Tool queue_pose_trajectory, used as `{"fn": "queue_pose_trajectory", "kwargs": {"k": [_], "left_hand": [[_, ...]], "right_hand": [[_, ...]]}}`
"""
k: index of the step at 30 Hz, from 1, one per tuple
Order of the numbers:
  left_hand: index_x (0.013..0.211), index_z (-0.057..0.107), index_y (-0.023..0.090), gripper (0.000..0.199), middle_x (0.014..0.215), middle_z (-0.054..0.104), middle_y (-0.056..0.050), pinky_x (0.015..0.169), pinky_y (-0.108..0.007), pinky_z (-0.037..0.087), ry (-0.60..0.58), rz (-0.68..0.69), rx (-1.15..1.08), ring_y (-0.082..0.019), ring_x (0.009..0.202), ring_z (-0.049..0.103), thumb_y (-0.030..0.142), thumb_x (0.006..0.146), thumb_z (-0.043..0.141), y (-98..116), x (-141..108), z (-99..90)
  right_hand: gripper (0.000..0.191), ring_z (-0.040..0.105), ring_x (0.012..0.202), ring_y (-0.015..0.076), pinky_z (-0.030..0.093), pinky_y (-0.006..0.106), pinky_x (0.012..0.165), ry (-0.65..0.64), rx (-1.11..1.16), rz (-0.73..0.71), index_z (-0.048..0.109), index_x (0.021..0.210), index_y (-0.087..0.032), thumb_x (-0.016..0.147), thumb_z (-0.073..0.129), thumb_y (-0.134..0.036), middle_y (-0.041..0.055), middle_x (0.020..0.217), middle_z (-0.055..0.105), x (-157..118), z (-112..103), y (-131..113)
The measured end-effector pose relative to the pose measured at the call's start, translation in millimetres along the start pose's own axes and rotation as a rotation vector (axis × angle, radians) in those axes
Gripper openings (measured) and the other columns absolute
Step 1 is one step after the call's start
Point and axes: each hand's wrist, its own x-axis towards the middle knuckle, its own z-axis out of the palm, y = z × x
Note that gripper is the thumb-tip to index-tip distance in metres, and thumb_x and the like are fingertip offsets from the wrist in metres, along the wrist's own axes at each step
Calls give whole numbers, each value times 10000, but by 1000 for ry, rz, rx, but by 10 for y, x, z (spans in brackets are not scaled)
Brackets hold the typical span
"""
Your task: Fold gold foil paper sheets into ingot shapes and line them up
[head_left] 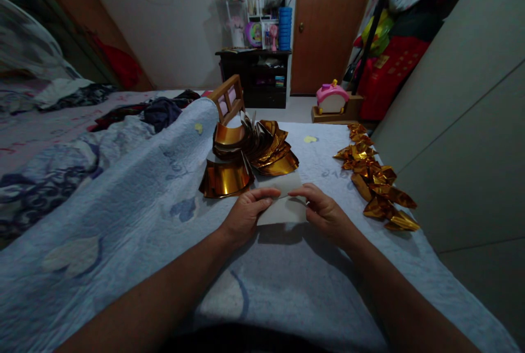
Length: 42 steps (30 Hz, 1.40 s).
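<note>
Between my two hands is a sheet of paper (283,212), its pale side facing me, with a crease or edge running across its middle. My left hand (251,208) pinches it at the left between thumb and fingers. At the right, my right hand (322,208) grips the same sheet, its index finger lying along the crease. Just beyond lie fanned stacks of shiny gold foil paper (227,179), several sheets curled upward. Along the bed's right edge runs a row of folded gold paper pieces (375,183) with pointed ends.
A light blue quilt (164,265) with heart patterns covers the bed under my hands. Rumpled clothes (159,115) lie to the left. Past the bed are a wooden headrail (228,98), a dark cabinet (254,76) and a pink toy (331,98). A pale panel (463,139) borders the right side.
</note>
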Motion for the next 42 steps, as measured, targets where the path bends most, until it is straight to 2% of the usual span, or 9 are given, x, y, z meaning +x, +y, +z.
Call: {"fn": "queue_pose_trajectory", "kwargs": {"k": [5,8,16,19,23,26,34,38,42], "left_hand": [[883,775,133,266,782,751,-59,581,-247,479,10,-15,-35,-152,621,642,197,627,800,-17,10,-5],[893,780,146,277,797,759,-58,593,-251,477,16,-23,-32,-154,631,645,210,624,807,-32,21,-19],[845,803,151,193,762,744,-49,640,-255,458,-29,75,97,-140,643,619,218,664,799,-7,-24,24],[868,807,159,192,804,752,-52,664,-254,463,-40,102,143,-145,682,631,230,691,796,-16,-29,20],[930,797,170,268,819,752,-47,633,-250,467,-48,73,96,-136,649,625,278,687,833,-57,-13,-16],[965,785,167,336,873,757,-55,639,-250,483,-57,66,86,-133,658,636,287,663,869,-68,-14,-28],[1037,761,163,398,983,757,-74,694,-265,524,-88,110,157,-156,750,673,262,669,875,-19,-50,-28],[1129,726,177,511,1012,757,-73,723,-269,538,-96,72,127,-158,768,687,247,650,890,-7,-61,-38],[1109,720,172,521,1058,755,-77,755,-274,548,-104,49,79,-172,816,702,241,626,903,-7,-60,-30]], "right_hand": [[381,596,1077,222,525,335,849,-58,29,8,741,1049,-301,718,737,-111,50,1198,578,16,22,-23],[261,612,1051,218,524,346,856,-43,10,6,769,975,-282,752,740,-151,58,1188,591,20,-8,-44],[77,624,867,176,526,286,681,74,86,58,770,847,-236,811,712,-273,54,999,628,18,37,-87],[86,631,856,170,525,270,650,79,117,67,764,864,-244,813,701,-272,50,1007,625,16,44,-92],[204,629,1014,204,543,316,798,25,84,32,764,946,-272,757,737,-198,54,1128,607,22,26,-84],[225,611,1070,218,527,345,868,-7,94,23,766,921,-274,734,743,-149,51,1159,591,22,16,-59],[207,593,1074,225,538,350,843,-60,136,76,766,904,-280,738,747,-159,47,1187,544,7,-20,-6],[279,575,1112,230,542,321,813,-84,169,93,771,958,-308,723,776,-159,48,1246,514,9,-52,-8],[322,552,1145,239,521,350,916,-107,173,128,787,976,-315,695,804,-157,46,1203,535,14,-30,-6]]}}
